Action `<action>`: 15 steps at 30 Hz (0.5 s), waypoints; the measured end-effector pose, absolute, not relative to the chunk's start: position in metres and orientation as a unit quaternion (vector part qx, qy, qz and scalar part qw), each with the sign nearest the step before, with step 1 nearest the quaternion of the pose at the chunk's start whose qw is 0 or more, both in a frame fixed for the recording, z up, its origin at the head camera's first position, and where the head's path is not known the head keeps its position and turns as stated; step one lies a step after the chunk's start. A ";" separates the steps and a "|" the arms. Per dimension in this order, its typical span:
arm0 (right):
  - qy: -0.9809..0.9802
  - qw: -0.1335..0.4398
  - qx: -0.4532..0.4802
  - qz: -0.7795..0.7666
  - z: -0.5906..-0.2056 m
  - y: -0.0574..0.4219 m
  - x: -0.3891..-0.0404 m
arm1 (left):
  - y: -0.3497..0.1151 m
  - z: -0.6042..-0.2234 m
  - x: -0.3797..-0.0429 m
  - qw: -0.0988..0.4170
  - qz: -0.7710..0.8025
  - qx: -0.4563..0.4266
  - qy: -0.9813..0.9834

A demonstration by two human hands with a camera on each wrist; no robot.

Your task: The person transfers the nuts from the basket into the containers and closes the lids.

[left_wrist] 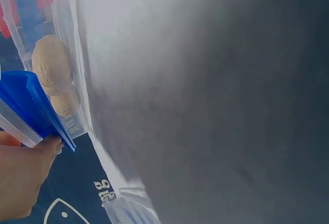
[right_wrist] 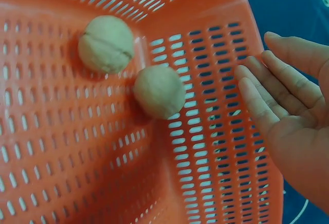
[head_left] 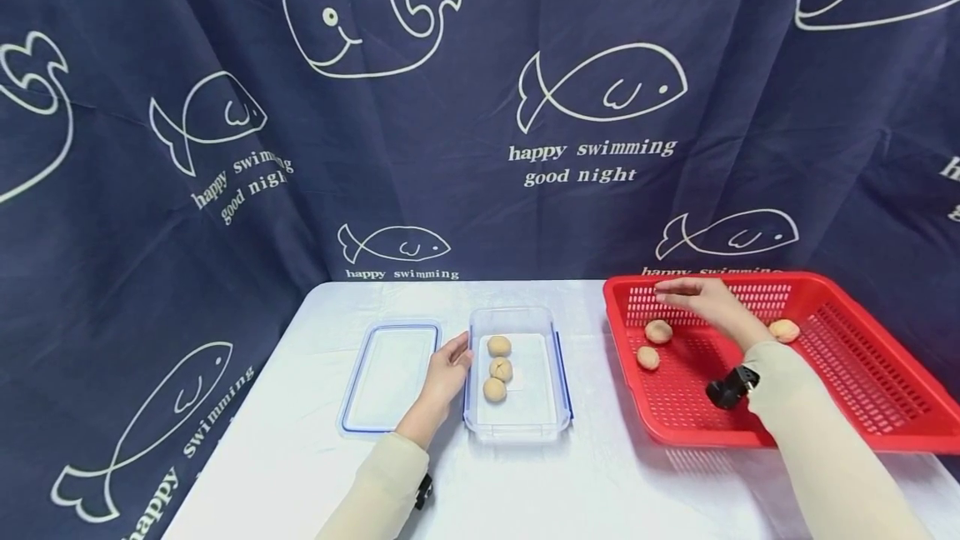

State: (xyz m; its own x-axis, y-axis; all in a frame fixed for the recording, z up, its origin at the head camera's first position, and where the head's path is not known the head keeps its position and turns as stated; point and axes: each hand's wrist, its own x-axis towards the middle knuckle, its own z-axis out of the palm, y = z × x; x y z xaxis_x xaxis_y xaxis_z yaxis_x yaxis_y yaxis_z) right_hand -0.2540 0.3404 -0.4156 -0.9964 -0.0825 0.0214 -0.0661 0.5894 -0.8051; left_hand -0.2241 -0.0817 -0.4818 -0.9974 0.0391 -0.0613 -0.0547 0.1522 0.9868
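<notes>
In the head view, a clear plastic food container (head_left: 521,432) with blue side latches stands mid-table. Three walnuts (head_left: 500,369) form a row inside it. My left hand (head_left: 447,369) holds the container's left side; in the left wrist view its thumb lies at the end of a blue latch (left_wrist: 32,98). Over the red plastic basket (head_left: 720,432) hovers my right hand (head_left: 708,302), fingers extended and holding nothing. Two walnuts (head_left: 658,332) lie near the basket's left side, and another walnut (head_left: 784,330) is right of my wrist. The right wrist view shows my fingers apart from the nearest walnut (right_wrist: 160,92).
A clear lid with a blue seal (head_left: 393,377) lies flat on the white table (head_left: 315,407), left of the container. Behind the table hangs a dark blue curtain (head_left: 480,148) with whale and fish drawings. The basket's raised, slotted walls surround its walnuts.
</notes>
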 end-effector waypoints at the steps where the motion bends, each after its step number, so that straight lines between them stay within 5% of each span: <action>1: 0.894 0.012 -0.041 -0.445 -0.416 0.341 -0.254 | -0.082 -0.482 -0.224 0.036 0.651 -0.005 0.758; 15: 0.916 0.085 -0.023 -0.392 -0.433 0.354 -0.258 | -0.083 -0.482 -0.225 0.041 0.656 -0.006 0.753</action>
